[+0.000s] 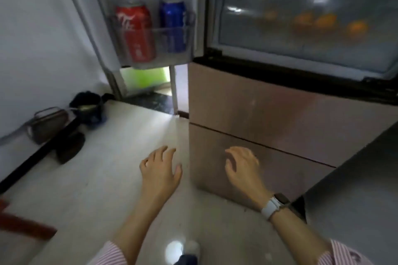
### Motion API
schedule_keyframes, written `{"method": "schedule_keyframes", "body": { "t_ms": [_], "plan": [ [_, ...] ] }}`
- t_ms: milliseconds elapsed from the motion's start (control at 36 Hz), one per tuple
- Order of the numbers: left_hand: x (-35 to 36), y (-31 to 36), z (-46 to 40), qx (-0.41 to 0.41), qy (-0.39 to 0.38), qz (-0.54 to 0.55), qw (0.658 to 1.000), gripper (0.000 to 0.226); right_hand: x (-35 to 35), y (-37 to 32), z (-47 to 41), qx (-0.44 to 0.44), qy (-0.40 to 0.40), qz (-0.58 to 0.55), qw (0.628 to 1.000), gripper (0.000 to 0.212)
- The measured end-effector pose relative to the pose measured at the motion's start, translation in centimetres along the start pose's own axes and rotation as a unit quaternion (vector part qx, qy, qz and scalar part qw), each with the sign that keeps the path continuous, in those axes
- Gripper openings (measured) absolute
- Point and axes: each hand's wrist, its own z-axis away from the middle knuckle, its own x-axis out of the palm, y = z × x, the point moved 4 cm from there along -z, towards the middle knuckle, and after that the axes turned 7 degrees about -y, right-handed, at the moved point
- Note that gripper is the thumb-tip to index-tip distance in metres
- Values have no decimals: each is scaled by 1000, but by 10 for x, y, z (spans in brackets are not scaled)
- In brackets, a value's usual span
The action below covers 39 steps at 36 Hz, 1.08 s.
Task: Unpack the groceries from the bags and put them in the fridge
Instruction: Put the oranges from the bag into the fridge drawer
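The fridge (258,109) stands ahead with its upper door swung open to the left. In the door's clear shelf (155,34) stand a red cola can (136,32) and a blue can (174,26). Several oranges (325,21) lie behind the clear front of the crisper drawer (280,34). My left hand (160,168) hangs empty over the floor with loose fingers. My right hand (243,165), a white watch on its wrist, is held empty in front of the fridge's closed pink lower doors. No grocery bag is in view.
A brown handbag (46,125) and a dark bag (88,105) lie by the left wall, with dark shoes (70,148) beside them. A grey cabinet side (355,189) rises at the right. Pale floor (107,178) lies below me.
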Motion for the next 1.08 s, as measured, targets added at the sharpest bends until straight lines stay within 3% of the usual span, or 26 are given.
{"method": "schedule_keyframes", "body": {
  "t_ms": [139, 222, 278, 389, 583, 750, 1083],
  "plan": [
    [-15, -106, 87, -130, -26, -8, 991, 44, 70, -88, 30, -90, -99, 12, 991, 31],
    [-34, -173, 124, -203, -34, -7, 978, 45, 113, -152, 35, -130, -159, 3, 979, 44],
    [-52, -218, 144, -242, -21, -2, 970, 42, 144, -199, 35, -169, -187, 2, 968, 50],
    [-95, -316, 181, -314, 17, 8, 949, 43, 211, -305, 32, -253, -248, -10, 935, 34],
    [-181, -491, 254, -422, 67, 17, 904, 40, 322, -524, 41, -349, -307, -48, 884, 33],
    [-250, -631, 283, -453, 118, -15, 884, 38, 381, -677, 43, -403, -341, -75, 846, 30],
    [-288, -833, 194, -440, 155, -12, 884, 33, 505, -854, -76, -447, -332, -85, 827, 29]
  ]
}}
